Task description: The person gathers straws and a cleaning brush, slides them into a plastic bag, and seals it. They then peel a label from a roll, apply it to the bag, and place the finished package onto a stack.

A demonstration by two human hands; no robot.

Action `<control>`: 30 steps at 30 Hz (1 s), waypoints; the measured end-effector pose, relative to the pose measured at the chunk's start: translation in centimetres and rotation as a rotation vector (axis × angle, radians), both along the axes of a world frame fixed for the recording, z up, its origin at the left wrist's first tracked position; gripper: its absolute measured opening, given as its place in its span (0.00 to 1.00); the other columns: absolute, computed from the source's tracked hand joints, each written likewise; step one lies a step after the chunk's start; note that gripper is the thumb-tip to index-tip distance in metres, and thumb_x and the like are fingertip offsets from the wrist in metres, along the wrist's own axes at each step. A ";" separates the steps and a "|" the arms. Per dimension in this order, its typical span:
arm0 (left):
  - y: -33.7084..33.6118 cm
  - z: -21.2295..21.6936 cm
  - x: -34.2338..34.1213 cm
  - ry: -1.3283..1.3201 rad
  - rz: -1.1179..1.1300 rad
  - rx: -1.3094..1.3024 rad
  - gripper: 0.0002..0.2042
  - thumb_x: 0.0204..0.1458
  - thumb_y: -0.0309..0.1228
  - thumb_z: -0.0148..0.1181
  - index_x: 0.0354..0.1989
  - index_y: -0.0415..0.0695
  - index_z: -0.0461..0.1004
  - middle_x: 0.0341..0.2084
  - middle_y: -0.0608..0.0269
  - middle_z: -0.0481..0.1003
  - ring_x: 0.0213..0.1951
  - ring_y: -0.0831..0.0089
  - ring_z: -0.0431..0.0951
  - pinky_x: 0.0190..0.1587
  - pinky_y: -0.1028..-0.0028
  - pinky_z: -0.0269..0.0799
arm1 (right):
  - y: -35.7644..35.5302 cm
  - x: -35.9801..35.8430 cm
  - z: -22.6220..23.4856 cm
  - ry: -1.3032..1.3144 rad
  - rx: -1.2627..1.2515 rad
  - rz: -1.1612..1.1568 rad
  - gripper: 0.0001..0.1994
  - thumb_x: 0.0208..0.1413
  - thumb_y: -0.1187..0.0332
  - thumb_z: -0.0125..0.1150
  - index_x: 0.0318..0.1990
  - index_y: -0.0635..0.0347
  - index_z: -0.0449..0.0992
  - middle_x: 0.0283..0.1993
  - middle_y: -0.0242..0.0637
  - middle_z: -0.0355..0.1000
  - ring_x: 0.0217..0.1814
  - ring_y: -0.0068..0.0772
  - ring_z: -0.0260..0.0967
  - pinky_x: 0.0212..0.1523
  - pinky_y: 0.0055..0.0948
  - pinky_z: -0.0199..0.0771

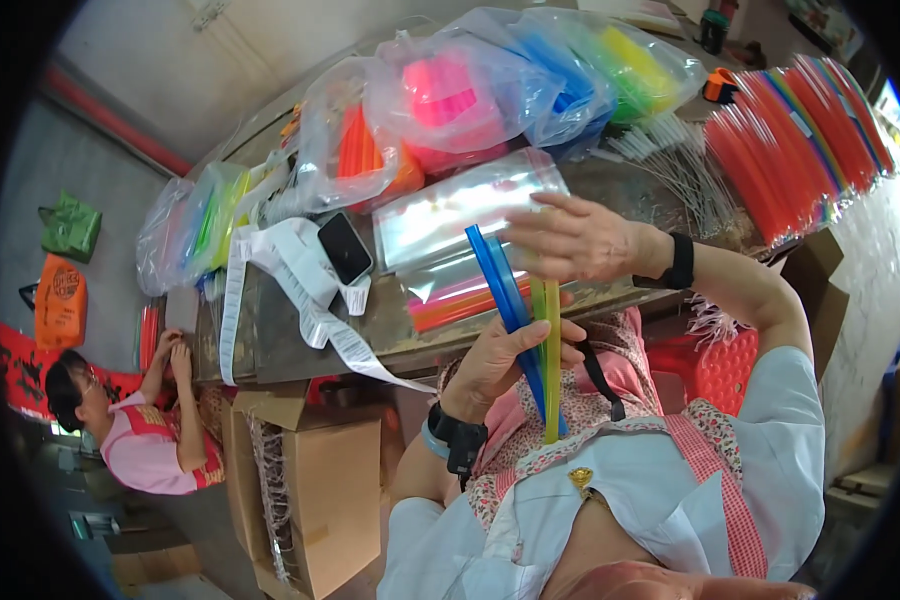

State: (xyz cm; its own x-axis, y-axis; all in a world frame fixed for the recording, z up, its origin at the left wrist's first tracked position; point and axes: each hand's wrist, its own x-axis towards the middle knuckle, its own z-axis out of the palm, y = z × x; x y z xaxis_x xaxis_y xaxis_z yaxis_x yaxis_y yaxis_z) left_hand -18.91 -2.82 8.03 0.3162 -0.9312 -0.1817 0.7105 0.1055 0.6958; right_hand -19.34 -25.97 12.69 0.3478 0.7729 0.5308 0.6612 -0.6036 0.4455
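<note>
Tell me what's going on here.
A person's left hand grips some long strips, blue, green and yellow, in front of the body. The right hand, a bit blurred, is at their upper ends; whether it grips any is unclear. On the table beyond lie clear sleeves, a phone, a white paper band and bags of bright-coloured items. At the left, a co-worker has both hands near the table's end.

- Right hand: fingers blurred; contact with yellow strip unclear.
- Blue strip: mid-length partly covered by left hand.
- White paper tape: print too small to read.
- Red perforated seat: partly hidden behind apron.
</note>
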 end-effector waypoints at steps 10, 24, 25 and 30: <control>1.2 0.0 -1.2 0.011 0.069 0.020 0.27 0.58 0.34 0.59 0.62 0.37 0.59 0.42 0.49 0.77 0.42 0.60 0.81 0.45 0.65 0.78 | 1.8 -2.2 -0.6 1.314 1.380 -0.049 0.16 0.60 0.61 0.57 0.51 0.60 0.71 0.41 0.34 0.72 0.41 0.25 0.72 0.39 0.27 0.75; 3.4 -1.7 2.3 -0.053 0.563 0.037 0.19 0.63 0.35 0.50 0.59 0.39 0.66 0.48 0.48 0.75 0.47 0.60 0.79 0.45 0.65 0.78 | 1.9 -5.8 6.0 0.186 0.589 0.209 0.10 0.59 0.64 0.54 0.42 0.58 0.73 0.42 0.40 0.76 0.42 0.36 0.75 0.45 0.32 0.77; 2.4 -1.2 2.1 0.051 0.533 -0.018 0.19 0.63 0.36 0.50 0.58 0.39 0.66 0.47 0.49 0.76 0.47 0.60 0.79 0.44 0.66 0.78 | 4.2 -6.1 4.9 0.102 0.370 0.252 0.10 0.58 0.63 0.55 0.43 0.57 0.73 0.44 0.41 0.76 0.44 0.37 0.75 0.46 0.33 0.77; 1.2 -2.0 3.3 0.183 0.402 -0.086 0.21 0.62 0.38 0.51 0.59 0.40 0.64 0.46 0.51 0.76 0.46 0.59 0.79 0.46 0.66 0.78 | 8.3 -7.5 1.3 0.208 0.043 0.367 0.16 0.48 0.65 0.60 0.45 0.56 0.74 0.42 0.35 0.77 0.42 0.31 0.76 0.42 0.30 0.78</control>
State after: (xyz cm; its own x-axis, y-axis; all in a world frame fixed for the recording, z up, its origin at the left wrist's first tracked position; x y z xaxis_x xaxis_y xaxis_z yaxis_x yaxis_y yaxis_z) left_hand -15.62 -1.61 6.01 0.6261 -0.7549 -0.1954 0.7116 0.4507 0.5389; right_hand -26.86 -17.63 14.01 0.1569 0.8442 0.5125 0.9089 -0.3264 0.2594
